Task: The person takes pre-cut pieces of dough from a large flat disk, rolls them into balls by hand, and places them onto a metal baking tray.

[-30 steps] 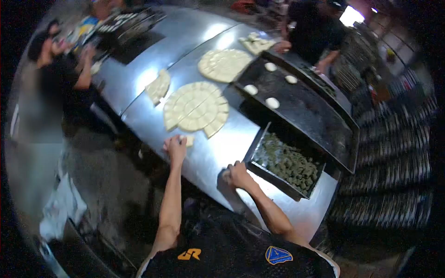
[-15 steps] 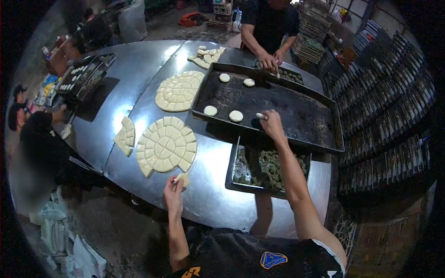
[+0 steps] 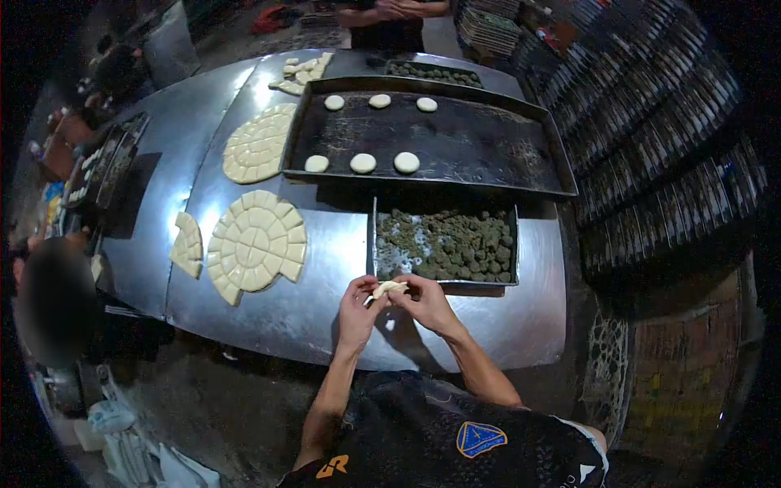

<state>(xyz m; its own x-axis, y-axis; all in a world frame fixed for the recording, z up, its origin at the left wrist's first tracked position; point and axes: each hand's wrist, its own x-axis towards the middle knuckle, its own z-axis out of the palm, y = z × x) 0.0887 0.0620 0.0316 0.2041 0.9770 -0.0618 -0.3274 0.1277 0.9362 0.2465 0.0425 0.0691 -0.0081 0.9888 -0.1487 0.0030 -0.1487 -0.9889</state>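
Between my left hand (image 3: 358, 313) and my right hand (image 3: 427, 305), a piece of pale dough (image 3: 390, 289) is pinched by the fingertips of both. They are over the near table edge, just below a metal tray of dark greenish filling (image 3: 447, 240), partly crumbled and partly in balls. To the left lies a scored round of dough (image 3: 256, 242) with a gap at its lower edge. A dark baking tray (image 3: 480, 146) farther back bears several flat white dough discs (image 3: 363, 163) in two rows.
Another cut dough round (image 3: 260, 146) and a dough wedge (image 3: 187, 246) lie on the metal table (image 3: 342, 342). A person (image 3: 390, 20) stands across it, beyond a tray of filling balls (image 3: 435, 74). Stacked trays (image 3: 651, 122) line the right; another person (image 3: 57, 301) is at left.
My right hand has left the baking tray, where another disc now sits in the near row. Both hands have come together on the dough piece. The far row has gained a disc too.
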